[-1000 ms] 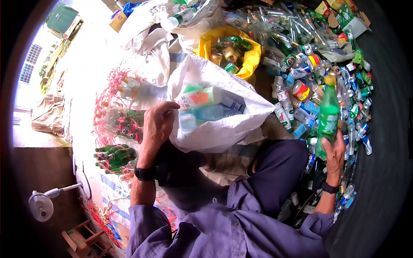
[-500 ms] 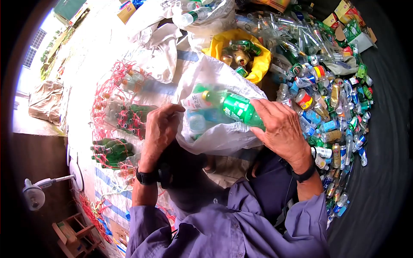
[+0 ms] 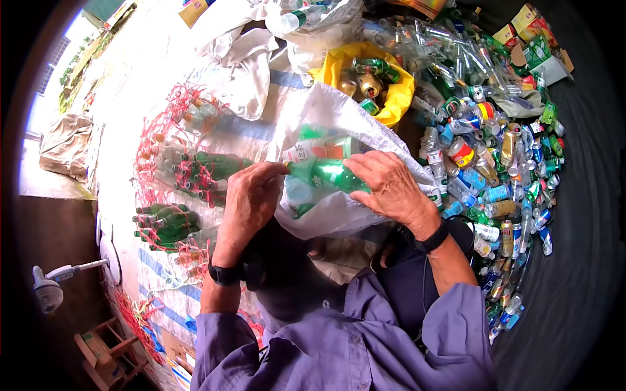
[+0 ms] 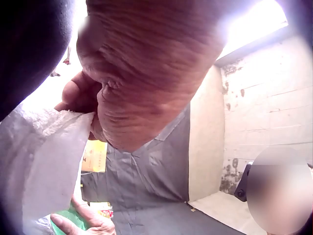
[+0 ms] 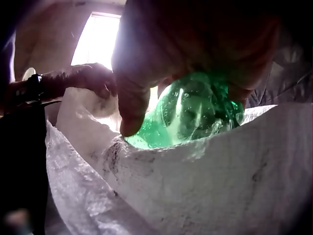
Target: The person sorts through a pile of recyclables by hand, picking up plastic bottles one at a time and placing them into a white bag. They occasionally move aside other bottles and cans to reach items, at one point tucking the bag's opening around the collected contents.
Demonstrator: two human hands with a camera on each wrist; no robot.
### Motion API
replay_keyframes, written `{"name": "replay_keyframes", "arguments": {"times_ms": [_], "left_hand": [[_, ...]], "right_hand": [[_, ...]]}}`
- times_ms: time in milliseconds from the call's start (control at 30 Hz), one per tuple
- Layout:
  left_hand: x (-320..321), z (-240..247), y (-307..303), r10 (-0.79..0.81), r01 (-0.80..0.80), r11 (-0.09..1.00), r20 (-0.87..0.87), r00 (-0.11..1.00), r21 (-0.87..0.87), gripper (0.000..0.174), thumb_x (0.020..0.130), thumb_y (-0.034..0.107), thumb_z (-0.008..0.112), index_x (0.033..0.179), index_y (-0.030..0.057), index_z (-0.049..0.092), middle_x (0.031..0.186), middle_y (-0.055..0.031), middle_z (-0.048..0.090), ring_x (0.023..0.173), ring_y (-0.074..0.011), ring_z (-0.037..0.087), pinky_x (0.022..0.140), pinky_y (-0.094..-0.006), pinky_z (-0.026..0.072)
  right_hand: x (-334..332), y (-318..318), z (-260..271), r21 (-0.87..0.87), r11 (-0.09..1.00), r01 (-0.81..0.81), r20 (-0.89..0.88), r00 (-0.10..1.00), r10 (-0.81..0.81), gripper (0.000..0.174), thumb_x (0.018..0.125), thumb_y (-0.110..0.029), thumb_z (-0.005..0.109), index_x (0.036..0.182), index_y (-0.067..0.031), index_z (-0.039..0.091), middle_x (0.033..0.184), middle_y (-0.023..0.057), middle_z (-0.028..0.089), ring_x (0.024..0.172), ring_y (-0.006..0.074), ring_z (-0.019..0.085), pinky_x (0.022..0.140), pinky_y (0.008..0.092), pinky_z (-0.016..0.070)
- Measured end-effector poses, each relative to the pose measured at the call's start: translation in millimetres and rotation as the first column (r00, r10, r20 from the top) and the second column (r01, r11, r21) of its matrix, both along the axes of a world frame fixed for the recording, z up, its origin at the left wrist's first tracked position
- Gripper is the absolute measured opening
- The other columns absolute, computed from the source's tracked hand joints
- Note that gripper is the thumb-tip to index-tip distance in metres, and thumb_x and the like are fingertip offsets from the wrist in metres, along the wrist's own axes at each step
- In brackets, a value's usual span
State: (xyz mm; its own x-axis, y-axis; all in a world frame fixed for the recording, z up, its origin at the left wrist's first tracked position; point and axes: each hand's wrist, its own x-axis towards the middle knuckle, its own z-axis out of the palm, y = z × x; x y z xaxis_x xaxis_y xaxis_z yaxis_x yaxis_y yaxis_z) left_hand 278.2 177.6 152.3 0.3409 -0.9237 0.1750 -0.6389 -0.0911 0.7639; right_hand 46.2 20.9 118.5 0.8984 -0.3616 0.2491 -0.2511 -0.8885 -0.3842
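In the head view a white woven sack (image 3: 326, 218) lies with its mouth spread, a labelled bottle (image 3: 306, 151) and other bottles inside. My right hand (image 3: 394, 192) grips the base end of a green plastic bottle (image 3: 329, 173) lying across the mouth, its cap end pointing left. My left hand (image 3: 251, 199) pinches the sack's left rim, close beside the bottle's cap. The left wrist view shows the sack's edge (image 4: 58, 166) between the fingers of the left hand (image 4: 142, 73). In the right wrist view the green bottle (image 5: 195, 110) sits under the right hand (image 5: 195, 44), just above the rim.
A yellow bag (image 3: 399, 98) of cans stands beyond the sack. Loose bottles and cans (image 3: 499, 192) are heaped on the right. Green bottles (image 3: 171, 225) tied with pink string lie on the left, and a white fan (image 3: 49, 290) stands at lower left.
The right hand has brought the green bottle from the heap on the right to over the sack, then further left. The left hand has stayed at the rim.
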Motion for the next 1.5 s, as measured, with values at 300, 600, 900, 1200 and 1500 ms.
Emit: {"name": "replay_keyframes", "arguments": {"times_ms": [300, 600, 900, 1200, 1500], "left_hand": [[-2, 2, -2, -0.042, 0.039, 0.999, 0.110, 0.993, 0.034, 0.023, 0.077, -0.002, 0.058, 0.097, 0.0015, 0.069, 0.077, -0.0153, 0.064, 0.073, -0.0313, 0.066, 0.069, -0.0367, 0.0507], [-24, 5, -11, -0.073, 0.066, 0.997, 0.335, 0.940, 0.033, 0.022, 0.080, -0.006, 0.060, 0.099, 0.0025, 0.067, 0.086, -0.0155, 0.065, 0.078, -0.0353, 0.066, 0.073, -0.0413, 0.0525], [-85, 21, -4, -0.343, 0.221, 0.933, 0.510, 0.789, 0.284, 0.033, 0.084, 0.018, 0.073, 0.112, 0.0019, 0.065, 0.113, -0.0163, 0.066, 0.106, -0.0332, 0.063, 0.091, -0.0431, 0.0491], [-94, -2, 6, -0.707, 0.639, 0.699, 0.174, 0.686, 0.321, 0.017, 0.084, 0.009, 0.066, 0.098, 0.0030, 0.061, 0.079, -0.0131, 0.061, 0.079, -0.0342, 0.064, 0.072, -0.0437, 0.0506], [-86, -5, -45, -0.540, 0.433, 0.839, 0.605, 0.585, 0.330, 0.052, 0.083, 0.015, 0.069, 0.131, 0.0025, 0.053, 0.131, -0.0137, 0.058, 0.114, -0.0332, 0.056, 0.096, -0.0422, 0.0471]], "right_hand": [[-60, -3, 19, -0.064, 0.844, 0.532, 0.262, 0.825, -0.500, 0.052, 0.081, -0.020, 0.078, 0.124, 0.0010, 0.061, 0.120, 0.0184, 0.065, 0.111, 0.0366, 0.062, 0.096, 0.0448, 0.0485], [-107, -4, -57, 0.779, 0.243, 0.578, -0.275, 0.664, -0.696, 0.055, 0.090, -0.027, 0.068, 0.129, 0.0095, 0.053, 0.096, 0.0157, 0.068, 0.071, 0.0174, 0.069, 0.052, 0.0285, 0.0565], [-112, -9, -88, 0.999, -0.026, -0.037, 0.006, 0.676, -0.737, 0.034, 0.091, -0.008, 0.061, 0.122, 0.0057, 0.057, 0.107, 0.0111, 0.068, 0.091, 0.0172, 0.067, 0.080, 0.0321, 0.0580], [-107, -6, -71, 0.925, -0.185, -0.332, 0.076, 0.638, -0.766, 0.034, 0.094, -0.014, 0.063, 0.124, 0.0026, 0.059, 0.114, 0.0091, 0.069, 0.102, 0.0184, 0.066, 0.094, 0.0323, 0.0508], [-102, 0, -60, 0.908, -0.189, -0.374, 0.126, 0.674, -0.728, 0.031, 0.095, -0.012, 0.063, 0.123, 0.0020, 0.063, 0.108, 0.0057, 0.071, 0.093, 0.0125, 0.067, 0.086, 0.0269, 0.0530]]}}
